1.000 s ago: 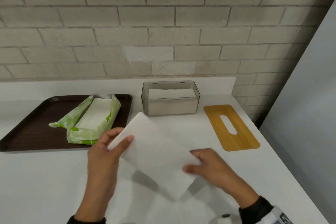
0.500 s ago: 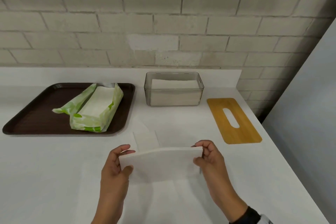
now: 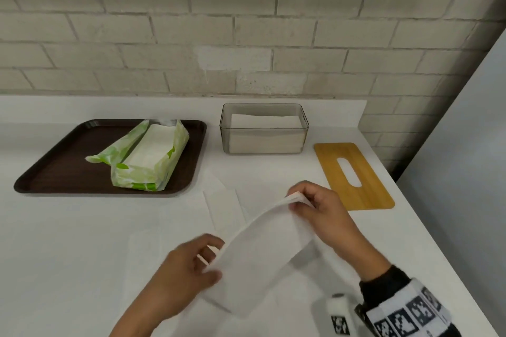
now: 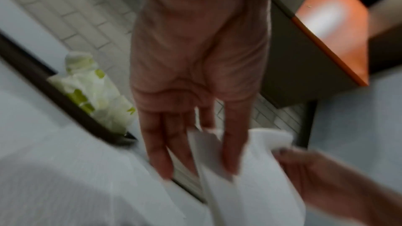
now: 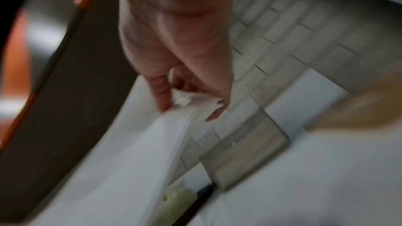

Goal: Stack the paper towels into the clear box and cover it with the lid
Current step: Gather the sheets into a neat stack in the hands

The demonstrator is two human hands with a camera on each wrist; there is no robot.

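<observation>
One folded paper towel [image 3: 262, 249] is held above the counter [image 3: 82, 254] by two hands. The left hand [image 3: 186, 273] pinches its near end; the right hand [image 3: 323, 210] pinches its far corner. Behind stand one clear box [image 3: 264, 128] with towels inside, one wooden lid [image 3: 353, 175] to its right, and one tray [image 3: 54, 169] with an opened green pack [image 3: 147, 156].

Looks like a staged test corner, not really a lived-in kitchen.

Plain white surface [image 3: 82, 254] pushed against a bare pale brick wall [image 3: 246, 22], grey panel [image 3: 465, 145] closing off the right side. Just a brown tray [image 3: 54, 169], a clear box [image 3: 264, 142] and a wooden lid [image 3: 367, 194] laid out neatly. Black-and-white marker squares on the wrist band [image 3: 405, 317], so probably some recording setup.
</observation>
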